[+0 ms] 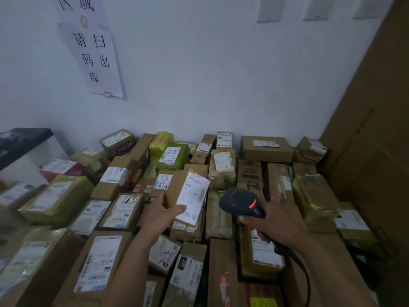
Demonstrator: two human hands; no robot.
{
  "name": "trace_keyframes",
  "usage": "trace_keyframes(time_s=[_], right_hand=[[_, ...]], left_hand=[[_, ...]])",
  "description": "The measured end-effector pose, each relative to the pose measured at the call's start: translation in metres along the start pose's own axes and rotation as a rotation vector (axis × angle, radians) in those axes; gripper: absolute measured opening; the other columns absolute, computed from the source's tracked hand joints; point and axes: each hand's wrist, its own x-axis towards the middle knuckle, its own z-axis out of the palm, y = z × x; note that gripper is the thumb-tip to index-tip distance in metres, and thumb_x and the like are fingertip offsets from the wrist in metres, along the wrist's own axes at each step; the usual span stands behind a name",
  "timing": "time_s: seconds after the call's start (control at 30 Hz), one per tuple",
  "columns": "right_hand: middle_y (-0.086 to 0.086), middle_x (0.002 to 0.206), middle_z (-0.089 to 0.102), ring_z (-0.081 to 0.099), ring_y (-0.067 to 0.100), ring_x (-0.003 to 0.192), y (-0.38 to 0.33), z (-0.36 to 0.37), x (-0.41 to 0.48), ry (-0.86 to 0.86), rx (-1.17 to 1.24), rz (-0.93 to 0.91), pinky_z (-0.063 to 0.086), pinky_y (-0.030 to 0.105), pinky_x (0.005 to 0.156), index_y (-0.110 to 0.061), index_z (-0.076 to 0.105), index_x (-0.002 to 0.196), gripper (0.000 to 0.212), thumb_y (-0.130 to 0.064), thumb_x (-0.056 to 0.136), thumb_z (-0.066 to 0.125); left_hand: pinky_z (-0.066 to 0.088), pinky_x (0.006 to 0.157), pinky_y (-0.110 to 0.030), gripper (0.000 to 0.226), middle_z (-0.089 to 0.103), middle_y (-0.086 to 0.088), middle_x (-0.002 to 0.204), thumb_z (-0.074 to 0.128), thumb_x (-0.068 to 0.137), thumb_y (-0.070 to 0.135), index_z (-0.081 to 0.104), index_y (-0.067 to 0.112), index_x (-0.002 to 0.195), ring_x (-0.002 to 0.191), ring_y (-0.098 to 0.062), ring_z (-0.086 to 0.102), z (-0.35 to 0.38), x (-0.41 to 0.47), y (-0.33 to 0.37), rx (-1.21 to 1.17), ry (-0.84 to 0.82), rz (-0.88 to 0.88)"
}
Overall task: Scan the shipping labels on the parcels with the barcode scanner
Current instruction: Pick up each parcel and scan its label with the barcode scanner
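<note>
Single head-worn wide-angle view, facing forward and down over a packed spread of brown cardboard and green-wrapped parcels (124, 180) toward a plain white wall (199, 85). A white paper sign with black characters (95, 56) sits upper left, and straight edges bow from the lens. Both forearms enter at the bottom edge. Close at lower centre, the left hand (159, 214) holds a tilted brown white-labelled parcel (194, 191) and the right hand (276, 224) grips a black handheld barcode scanner (239, 200). A tall brown cardboard sheet (376, 107) fills the right edge.
</note>
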Motion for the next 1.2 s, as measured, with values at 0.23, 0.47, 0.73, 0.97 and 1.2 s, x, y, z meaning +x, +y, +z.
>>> trace_keyframes(time_s=[0.23, 0.47, 0.73, 0.97, 1.2], right_hand=[[-0.021, 0.055, 0.063, 0.056, -0.001, 0.044, 0.007, 0.007, -0.006, -0.049, -0.130, 0.009, 0.043, 0.013, 0.046, -0.039, 0.056, 0.101, 0.020, -0.036, 0.089, 0.071], [-0.025, 0.065, 0.065, 0.059, -0.006, 0.050, 0.001, 0.000, -0.008, -0.059, -0.196, -0.007, 0.042, 0.010, 0.045, -0.039, 0.057, 0.092, 0.018, -0.038, 0.086, 0.073], [-0.025, 0.061, 0.064, 0.058, -0.004, 0.046, 0.005, -0.007, -0.007, -0.072, -0.181, 0.004, 0.043, 0.012, 0.046, -0.038, 0.058, 0.094, 0.017, -0.037, 0.086, 0.073], [0.000, 0.052, 0.063, 0.052, 0.009, 0.039, 0.017, -0.033, -0.008, 0.109, 0.051, 0.018, 0.043, 0.021, 0.043, -0.020, 0.063, 0.086, 0.014, -0.031, 0.089, 0.071], [0.009, 0.052, 0.062, 0.054, 0.021, 0.041, 0.043, -0.068, 0.009, 0.422, 0.357, 0.149, 0.046, 0.026, 0.042, -0.013, 0.065, 0.060, 0.038, -0.038, 0.088, 0.068]], left_hand=[[0.045, 0.046, -0.007, 0.037, 0.052, 0.024, 0.091, 0.077, 0.082, 0.026, 0.045, 0.042, 0.092, 0.066, 0.009, 0.061, -0.008, -0.013, 0.001, 0.152, 0.014, 0.020], [0.053, 0.060, -0.020, 0.047, 0.063, 0.016, 0.094, 0.077, 0.081, 0.025, 0.041, 0.038, 0.108, 0.078, -0.003, 0.070, -0.005, -0.014, -0.006, 0.147, 0.025, 0.039], [0.053, 0.062, -0.022, 0.044, 0.063, 0.014, 0.096, 0.078, 0.080, 0.028, 0.043, 0.036, 0.106, 0.082, -0.004, 0.066, 0.005, -0.012, -0.005, 0.155, 0.049, 0.032], [0.046, 0.098, -0.036, 0.096, 0.037, -0.003, 0.151, 0.077, 0.077, 0.041, 0.024, 0.026, 0.156, 0.129, -0.021, 0.046, 0.049, -0.003, 0.009, 0.219, -0.033, 0.037], [0.046, 0.102, -0.042, 0.106, 0.033, 0.003, 0.146, 0.065, 0.057, 0.059, 0.025, 0.034, 0.152, 0.129, -0.020, 0.040, 0.137, 0.028, 0.048, 0.375, -0.099, 0.230]])
